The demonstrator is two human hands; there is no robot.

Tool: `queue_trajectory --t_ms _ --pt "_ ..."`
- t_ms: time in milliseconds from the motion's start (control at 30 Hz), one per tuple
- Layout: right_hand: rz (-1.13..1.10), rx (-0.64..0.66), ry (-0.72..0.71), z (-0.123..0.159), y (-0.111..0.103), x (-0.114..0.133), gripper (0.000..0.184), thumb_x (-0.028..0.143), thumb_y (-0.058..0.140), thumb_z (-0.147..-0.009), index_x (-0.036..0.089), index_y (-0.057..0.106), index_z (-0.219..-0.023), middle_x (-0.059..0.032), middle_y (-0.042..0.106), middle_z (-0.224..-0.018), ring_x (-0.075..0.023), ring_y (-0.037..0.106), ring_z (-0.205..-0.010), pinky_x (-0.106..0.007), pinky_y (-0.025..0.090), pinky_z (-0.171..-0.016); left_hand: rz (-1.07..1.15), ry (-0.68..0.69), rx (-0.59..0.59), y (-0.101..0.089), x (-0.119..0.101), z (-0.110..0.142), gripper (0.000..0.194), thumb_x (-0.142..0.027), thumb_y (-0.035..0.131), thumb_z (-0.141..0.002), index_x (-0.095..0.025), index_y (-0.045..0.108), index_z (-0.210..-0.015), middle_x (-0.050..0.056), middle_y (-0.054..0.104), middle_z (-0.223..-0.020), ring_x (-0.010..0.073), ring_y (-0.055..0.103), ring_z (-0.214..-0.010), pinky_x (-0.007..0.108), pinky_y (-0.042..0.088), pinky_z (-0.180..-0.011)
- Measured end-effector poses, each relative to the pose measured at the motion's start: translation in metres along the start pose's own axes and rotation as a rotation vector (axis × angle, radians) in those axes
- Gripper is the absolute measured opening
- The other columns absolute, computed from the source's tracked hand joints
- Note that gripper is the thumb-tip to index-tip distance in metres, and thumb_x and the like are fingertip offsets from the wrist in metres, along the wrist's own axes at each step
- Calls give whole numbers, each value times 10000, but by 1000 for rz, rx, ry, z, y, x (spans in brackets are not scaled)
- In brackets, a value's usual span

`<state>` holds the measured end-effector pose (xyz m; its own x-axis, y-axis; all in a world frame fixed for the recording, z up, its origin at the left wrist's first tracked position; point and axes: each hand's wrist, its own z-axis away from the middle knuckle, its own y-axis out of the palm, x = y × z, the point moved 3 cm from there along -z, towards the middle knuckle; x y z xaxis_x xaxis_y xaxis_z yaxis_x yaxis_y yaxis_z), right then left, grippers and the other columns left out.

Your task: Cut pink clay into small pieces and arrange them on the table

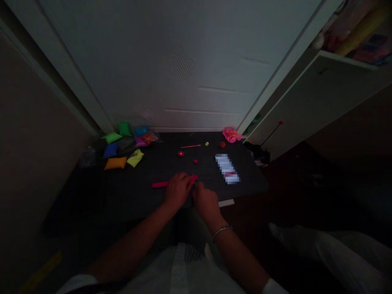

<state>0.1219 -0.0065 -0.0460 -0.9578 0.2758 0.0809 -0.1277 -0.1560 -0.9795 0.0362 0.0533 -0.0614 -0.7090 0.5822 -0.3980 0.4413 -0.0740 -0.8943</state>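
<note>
A long pink roll (159, 185), apparently modelling clay, lies across the near part of the dark table. My left hand (177, 190) is closed over its middle, holding it down; the roll's right end shows past the fingers. In my closed right hand (206, 201) is a knife (194, 179) with a thin, light blade, which meets the roll near that right end. The knife's handle is hidden in my fist. Beyond my hands are a small pink lump (195, 161), a red piece with a pale centre (181, 154) and a thin pink stick (190, 146).
Coloured clay packets (115, 163) lie at the table's left. A phone-like blurred white object (227, 168), a reddish ball (222, 145), a yellow bit (207, 143) and a pink frilly object (232, 135) are on the right. A white panel (183, 98) stands behind the table (134, 200).
</note>
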Motion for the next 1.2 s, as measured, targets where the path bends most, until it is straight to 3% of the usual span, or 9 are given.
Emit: queue_trajectory --t_ms 333,600,733,833,1000,1200 --pt "-16 -6 4 19 7 -10 104 189 348 -871 172 446 -900 -68 666 -718 -186 652 -623 -240 415 -527 -7 -28 -10 -1 -2 1 203 -268 455 -828 -197 599 -951 51 558 -914 194 500 -868 313 375 -763" --pt "-50 -59 43 13 1 -13 105 207 341 -884 171 438 -867 -54 659 -682 -186 648 -615 -229 367 -487 -42 -65 -21 -4 -1 3 225 -284 456 -816 -175 602 -948 71 565 -901 213 506 -879 326 383 -773" --pt "-73 -127 55 11 -1 -17 93 231 365 -882 174 436 -864 -38 653 -684 -169 637 -598 -217 314 -461 -17 -94 -66 -13 2 0 318 -280 435 -824 -170 543 -1102 78 575 -977 214 515 -904 339 387 -801" --pt "-74 -167 86 9 0 -23 100 232 372 -880 173 445 -845 -21 636 -632 -151 616 -551 -217 266 -445 1 -103 -108 -24 6 -6 310 -259 422 -826 -176 557 -1093 78 585 -997 223 516 -930 355 385 -825" --pt "-85 -239 73 10 -5 -30 101 240 385 -880 173 450 -840 2 615 -606 -126 584 -510 -223 193 -434 195 -168 -54 -34 14 -23 281 -254 406 -827 -172 606 -1006 71 623 -981 204 554 -911 324 412 -808" --pt "-91 -325 130 14 -29 -40 101 247 435 -853 162 487 -835 2 613 -600 -109 565 -478 -217 168 -433 556 -294 -50 -43 15 -46 287 -323 464 -786 -170 625 -968 50 650 -975 192 582 -884 293 420 -782"
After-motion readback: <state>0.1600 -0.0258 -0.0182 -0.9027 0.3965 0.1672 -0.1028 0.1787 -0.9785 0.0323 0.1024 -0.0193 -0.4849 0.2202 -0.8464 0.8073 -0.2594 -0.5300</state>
